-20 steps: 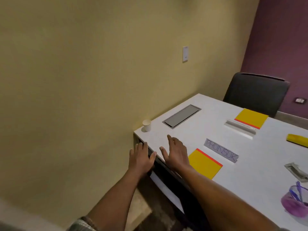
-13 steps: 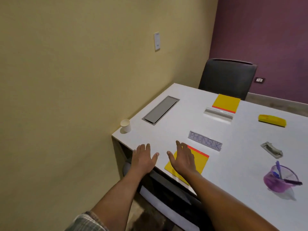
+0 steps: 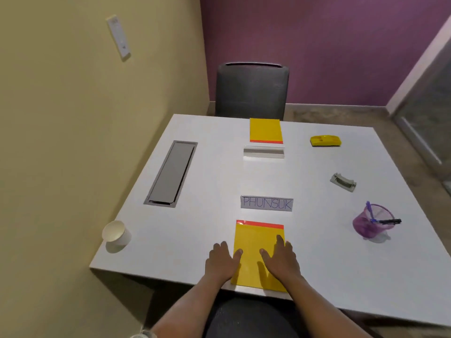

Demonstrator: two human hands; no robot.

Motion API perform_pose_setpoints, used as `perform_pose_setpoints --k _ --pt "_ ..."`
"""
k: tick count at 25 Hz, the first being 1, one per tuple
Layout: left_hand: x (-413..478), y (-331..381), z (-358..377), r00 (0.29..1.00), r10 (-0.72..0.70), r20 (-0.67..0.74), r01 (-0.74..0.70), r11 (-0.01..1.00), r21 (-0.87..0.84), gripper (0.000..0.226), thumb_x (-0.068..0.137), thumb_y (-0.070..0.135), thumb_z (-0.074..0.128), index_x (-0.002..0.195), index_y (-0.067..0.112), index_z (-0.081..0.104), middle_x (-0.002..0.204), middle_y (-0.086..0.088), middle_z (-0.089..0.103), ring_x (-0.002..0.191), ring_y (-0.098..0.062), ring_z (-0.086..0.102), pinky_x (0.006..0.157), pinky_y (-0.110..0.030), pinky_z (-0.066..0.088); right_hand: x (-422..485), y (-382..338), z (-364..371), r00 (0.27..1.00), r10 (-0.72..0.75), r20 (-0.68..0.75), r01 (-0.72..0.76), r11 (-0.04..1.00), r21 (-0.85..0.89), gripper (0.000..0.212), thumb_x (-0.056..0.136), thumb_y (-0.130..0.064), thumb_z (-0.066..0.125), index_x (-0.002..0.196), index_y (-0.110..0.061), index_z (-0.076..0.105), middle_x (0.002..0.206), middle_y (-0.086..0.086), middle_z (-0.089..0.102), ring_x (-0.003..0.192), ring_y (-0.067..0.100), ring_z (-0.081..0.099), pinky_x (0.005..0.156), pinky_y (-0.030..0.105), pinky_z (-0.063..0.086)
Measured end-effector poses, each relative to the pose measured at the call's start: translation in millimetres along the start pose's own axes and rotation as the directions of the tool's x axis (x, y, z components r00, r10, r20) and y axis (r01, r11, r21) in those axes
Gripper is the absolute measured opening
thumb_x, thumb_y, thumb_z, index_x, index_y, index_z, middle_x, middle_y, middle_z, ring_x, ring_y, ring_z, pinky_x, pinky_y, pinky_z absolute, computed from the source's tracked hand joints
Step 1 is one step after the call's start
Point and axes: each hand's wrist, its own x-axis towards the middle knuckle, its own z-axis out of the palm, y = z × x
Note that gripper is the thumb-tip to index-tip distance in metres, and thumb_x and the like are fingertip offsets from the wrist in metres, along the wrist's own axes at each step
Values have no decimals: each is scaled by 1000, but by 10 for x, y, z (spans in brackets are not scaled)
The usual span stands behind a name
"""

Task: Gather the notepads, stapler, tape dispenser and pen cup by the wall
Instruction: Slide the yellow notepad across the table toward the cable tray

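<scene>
A yellow notepad (image 3: 258,240) with a red top strip lies at the near edge of the white table (image 3: 317,264). My left hand (image 3: 220,262) lies flat at its left edge, fingers straight. My right hand (image 3: 280,261) lies flat on its right part. A second yellow notepad (image 3: 265,130) lies at the far edge. The yellow tape dispenser (image 3: 325,140) sits far right. The grey stapler (image 3: 343,182) lies on the right side. The purple mesh pen cup (image 3: 368,224) with pens stands near the right.
The yellow wall (image 3: 73,142) runs along the table's left side. A paper cup (image 3: 116,233) stands at the near left corner. A grey cable hatch (image 3: 172,174) is set in the table. Two name plates (image 3: 266,204) (image 3: 264,152) stand midway. A black chair (image 3: 251,90) faces me.
My view has swung right, from the wall to square over the table. Both hands have moved right from the table's corner onto the near notepad.
</scene>
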Motion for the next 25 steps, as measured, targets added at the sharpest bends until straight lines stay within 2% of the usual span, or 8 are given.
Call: perform_pose_setpoints --k 5,8,12,15,17,19,22,25 --pt "176 -93 253 999 -42 4 42 976 -213 73 96 65 39 150 16 34 150 -7 42 136 -25 43 108 -38 40 50 71 196 979 201 18 -202 978 51 82 96 -54 52 156 -16 12 153 17 34 137 37 42 106 47 45" --pt "225 -44 349 995 -99 -11 91 946 -310 70 95 64 43 146 16 40 146 -6 47 132 -25 49 103 -37 44 28 21 256 975 221 -25 -222 975 -19 80 95 -56 51 155 -16 16 148 16 39 134 35 45 103 44 47" --pt "337 78 414 965 -251 68 256 872 -417 65 93 60 49 139 14 48 138 -7 54 123 -27 56 93 -36 47 111 -5 296 970 236 -66 -236 972 5 76 95 -55 52 152 -15 23 146 16 42 131 35 48 101 45 50" --pt "394 82 391 944 -308 120 328 832 -447 45 93 50 55 111 10 64 109 -6 70 94 -22 68 79 -31 54 171 25 283 967 245 -76 -243 970 32 75 94 -55 54 150 -14 26 144 17 43 129 36 50 99 45 50" --pt "415 73 375 933 -327 150 358 804 -474 30 92 41 57 87 12 65 83 -3 70 71 -16 66 67 -29 57 204 45 278 966 249 -76 -247 968 37 75 94 -56 54 150 -14 27 144 17 43 128 37 50 98 45 50" --pt "402 68 354 939 -315 140 342 798 -496 19 91 30 58 80 15 60 75 -2 66 65 -14 63 58 -27 51 221 65 282 966 247 -73 -246 969 33 75 93 -57 53 149 -14 27 143 18 44 127 37 51 97 45 50" --pt "382 89 339 958 -246 150 286 756 -589 2 88 19 53 89 21 53 83 -2 62 71 -17 59 63 -32 49 231 65 303 962 260 -80 -258 965 38 75 94 -59 52 149 -15 28 142 17 44 126 37 51 97 46 50" --pt "349 150 274 975 -182 125 220 746 -629 14 87 14 49 92 27 48 86 -1 61 74 -19 58 67 -38 51 233 46 290 953 286 -95 -280 957 76 74 94 -60 50 149 -15 29 144 17 45 128 37 50 97 48 49"
